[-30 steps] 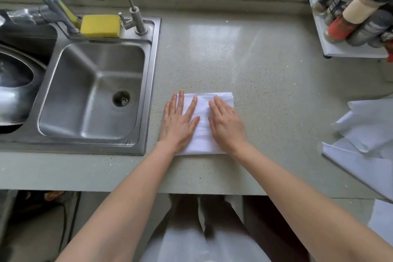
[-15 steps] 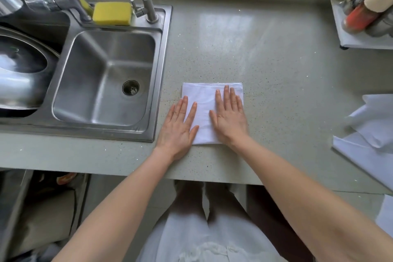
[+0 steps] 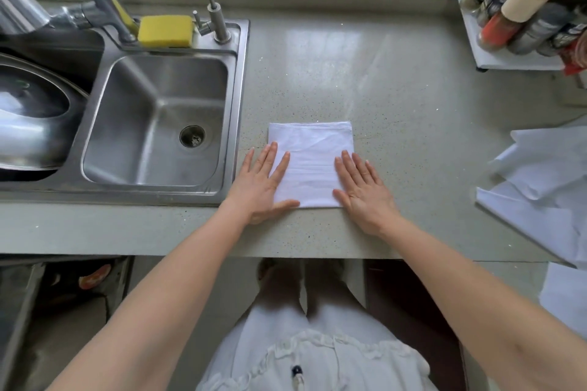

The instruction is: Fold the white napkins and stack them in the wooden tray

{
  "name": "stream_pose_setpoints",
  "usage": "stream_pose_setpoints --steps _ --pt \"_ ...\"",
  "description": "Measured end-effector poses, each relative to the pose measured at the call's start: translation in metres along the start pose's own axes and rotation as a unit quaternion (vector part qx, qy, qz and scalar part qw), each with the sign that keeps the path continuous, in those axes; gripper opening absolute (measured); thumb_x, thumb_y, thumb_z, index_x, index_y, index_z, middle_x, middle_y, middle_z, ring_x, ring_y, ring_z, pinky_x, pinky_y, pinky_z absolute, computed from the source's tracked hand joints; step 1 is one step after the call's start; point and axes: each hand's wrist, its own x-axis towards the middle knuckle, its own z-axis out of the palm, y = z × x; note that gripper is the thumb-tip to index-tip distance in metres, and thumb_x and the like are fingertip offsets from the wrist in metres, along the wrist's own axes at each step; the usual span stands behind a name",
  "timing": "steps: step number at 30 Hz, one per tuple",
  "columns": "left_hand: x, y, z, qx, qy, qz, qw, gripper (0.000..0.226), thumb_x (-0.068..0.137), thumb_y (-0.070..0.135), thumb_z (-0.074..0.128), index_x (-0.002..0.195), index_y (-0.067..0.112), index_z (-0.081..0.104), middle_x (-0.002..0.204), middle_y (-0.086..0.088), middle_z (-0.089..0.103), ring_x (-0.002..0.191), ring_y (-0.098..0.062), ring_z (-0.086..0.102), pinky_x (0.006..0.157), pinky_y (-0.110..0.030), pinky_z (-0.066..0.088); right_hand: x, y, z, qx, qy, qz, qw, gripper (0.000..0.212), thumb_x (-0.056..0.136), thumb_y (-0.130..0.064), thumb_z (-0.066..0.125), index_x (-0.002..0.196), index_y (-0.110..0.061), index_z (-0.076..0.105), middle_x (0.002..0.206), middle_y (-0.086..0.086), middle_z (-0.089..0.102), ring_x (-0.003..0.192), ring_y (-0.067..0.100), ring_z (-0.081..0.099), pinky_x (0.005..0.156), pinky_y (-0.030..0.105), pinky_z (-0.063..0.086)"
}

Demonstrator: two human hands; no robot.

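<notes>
Head view is showing my left hand [image 3: 260, 186] and right hand [image 3: 363, 192] pressing flat, fingers straight, on the near side edges of the folded white cloth napkin [image 3: 313, 165], its long axis running near-to-far between them.

Napkin [image 3: 313, 165] under my palms: white woven cloth, matt, faintly creased. Counter [image 3: 397, 98]: speckled stone, glossy. Sink [image 3: 158, 117]: brushed steel. Sponge [image 3: 165, 31]: porous yellow foam.

left hand [image 3: 261, 186] flat, right hand [image 3: 362, 191] seemingly flat
</notes>
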Motion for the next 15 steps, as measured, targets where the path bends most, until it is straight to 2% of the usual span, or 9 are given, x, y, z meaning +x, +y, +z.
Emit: stream_pose_setpoints --steps 3,6,7,10,13,15 --pt "0.002 0.000 -0.015 0.019 -0.038 0.015 0.999 0.122 0.069 0.091 0.027 0.149 0.013 -0.021 0.154 -0.019 -0.024 0.144 -0.031 -0.020 0.119 -0.044 -0.008 -0.004 0.019 -0.015 -0.065 -0.026 -0.098 0.993 0.081 0.081 -0.064 -0.026 0.146 -0.017 -0.023 0.157 0.004 -0.022 0.142 0.017 -0.026 0.116 0.030 -0.016" --pt "0.006 0.008 -0.029 0.035 -0.036 0.028 0.998 0.126 0.070 0.087 0.040 0.151 0.003 -0.007 0.158 -0.019 -0.012 0.147 -0.031 -0.009 0.121 -0.041 -0.001 -0.007 0.016 -0.030 -0.087 -0.062 -0.171 0.979 0.082 0.087 -0.067 -0.004 0.150 -0.015 -0.017 0.157 0.008 -0.020 0.145 0.021 -0.019 0.120 0.034 -0.006" --pt "0.006 0.009 -0.031 0.038 -0.031 0.041 0.998 0.123 0.073 0.084 0.042 0.151 0.001 -0.005 0.158 -0.017 -0.011 0.147 -0.029 -0.006 0.121 -0.039 0.002 -0.007 0.012 -0.033 -0.086 -0.059 -0.176 0.979 0.080 0.090 -0.061 0.008 0.151 -0.013 -0.013 0.157 0.011 -0.017 0.146 0.024 -0.015 0.121 0.035 -0.003" --pt "0.003 0.011 -0.032 0.012 -0.028 0.078 0.996 0.104 0.086 0.068 0.043 0.151 0.004 -0.004 0.159 -0.015 -0.010 0.148 -0.026 -0.005 0.121 -0.037 0.010 -0.006 -0.003 -0.039 -0.090 -0.039 -0.164 0.982 0.071 0.093 -0.021 0.036 0.151 -0.004 -0.001 0.158 0.020 -0.002 0.147 0.034 0.000 0.120 0.038 0.005" --pt "-0.001 0.012 -0.030 -0.004 -0.027 0.086 0.996 0.091 0.089 0.051 0.046 0.152 0.010 -0.004 0.159 -0.016 -0.011 0.147 -0.027 -0.008 0.120 -0.039 0.013 -0.003 -0.012 -0.043 -0.058 -0.025 -0.144 0.988 0.066 0.093 0.000 0.037 0.151 -0.004 0.007 0.158 0.019 0.003 0.146 0.034 0.007 0.119 0.036 0.010" --pt "-0.003 0.009 -0.033 -0.062 -0.031 0.087 0.994 0.085 0.088 0.039 0.051 0.154 0.014 0.002 0.160 -0.010 -0.009 0.148 -0.023 -0.006 0.120 -0.037 0.014 0.001 -0.012 -0.046 0.027 -0.003 -0.088 0.996 0.057 0.091 0.004 0.039 0.147 -0.006 0.031 0.155 0.016 0.023 0.142 0.030 0.026 0.116 0.035 0.025"
